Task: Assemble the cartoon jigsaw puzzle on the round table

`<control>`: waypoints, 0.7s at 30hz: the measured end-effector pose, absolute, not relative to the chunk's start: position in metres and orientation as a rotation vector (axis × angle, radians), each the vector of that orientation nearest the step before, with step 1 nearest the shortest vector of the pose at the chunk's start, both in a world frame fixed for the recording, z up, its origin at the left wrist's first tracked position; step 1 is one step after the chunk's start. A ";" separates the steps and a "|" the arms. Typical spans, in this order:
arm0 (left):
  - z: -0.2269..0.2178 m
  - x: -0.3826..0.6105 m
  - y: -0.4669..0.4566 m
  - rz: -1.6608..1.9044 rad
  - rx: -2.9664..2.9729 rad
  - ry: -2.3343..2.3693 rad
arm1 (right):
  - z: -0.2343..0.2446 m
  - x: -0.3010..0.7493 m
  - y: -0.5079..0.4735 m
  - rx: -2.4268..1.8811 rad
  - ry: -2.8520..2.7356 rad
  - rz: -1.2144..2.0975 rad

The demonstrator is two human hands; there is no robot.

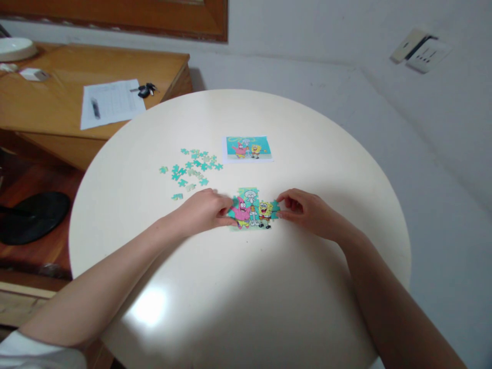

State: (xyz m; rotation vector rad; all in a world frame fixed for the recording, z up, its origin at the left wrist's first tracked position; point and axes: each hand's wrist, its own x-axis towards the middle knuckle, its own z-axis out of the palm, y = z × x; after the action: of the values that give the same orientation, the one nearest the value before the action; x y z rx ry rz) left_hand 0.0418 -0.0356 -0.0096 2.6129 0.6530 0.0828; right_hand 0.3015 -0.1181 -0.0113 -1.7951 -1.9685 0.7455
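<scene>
A partly joined jigsaw puzzle lies flat on the table, showing a pink starfish, a pale squid figure and a yellow sponge character on teal. My left hand has its thumb and fingers closed at the puzzle's left edge. At the opposite edge, the thumb and forefinger of my right hand grip a teal part beside the sponge figure. Whether that part is fully joined cannot be made out. Loose jigsaw pieces, teal and pale green, are scattered beyond my left hand. Behind the puzzle rests a reference picture of the same scene.
All this is on a round white table. A wooden desk adjoins it at the far left, bearing a printed sheet, keys and a white adapter. A wall socket is at upper right.
</scene>
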 end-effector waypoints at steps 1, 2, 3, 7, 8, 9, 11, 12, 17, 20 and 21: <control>-0.009 0.042 -0.036 0.067 2.618 0.675 | -0.012 0.302 -0.118 -1.795 -1.970 0.742; -0.008 0.042 -0.036 0.055 2.624 0.698 | -0.012 0.302 -0.118 -1.795 -1.971 0.742; -0.008 0.042 -0.036 0.048 2.630 0.720 | -0.012 0.302 -0.118 -1.796 -1.970 0.743; -0.007 0.043 -0.036 0.053 2.624 0.759 | -0.013 0.303 -0.118 -1.801 -1.960 0.758; -0.007 0.043 -0.036 0.056 2.618 0.756 | -0.012 0.303 -0.118 -1.801 -1.959 0.759; -0.007 0.043 -0.036 0.060 2.615 0.755 | -0.012 0.302 -0.118 -1.801 -1.959 0.758; -0.007 0.043 -0.036 0.068 2.614 0.774 | -0.012 0.302 -0.119 -1.802 -1.956 0.755; -0.008 0.043 -0.036 0.074 2.614 0.793 | -0.012 0.302 -0.119 -1.803 -1.954 0.754; -0.008 0.043 -0.034 0.057 2.591 0.865 | -0.011 0.301 -0.118 -1.808 -1.950 0.766; -0.008 0.043 -0.034 0.034 2.602 0.884 | -0.012 0.301 -0.118 -1.805 -1.940 0.772; -0.007 0.043 -0.035 0.030 2.609 0.889 | -0.012 0.302 -0.118 -1.803 -1.940 0.773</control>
State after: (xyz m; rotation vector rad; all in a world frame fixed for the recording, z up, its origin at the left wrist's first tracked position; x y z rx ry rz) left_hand 0.0427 -0.0346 -0.0073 2.6094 0.8890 0.0302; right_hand 0.3016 -0.1183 -0.0122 -1.8031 -1.9397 0.7728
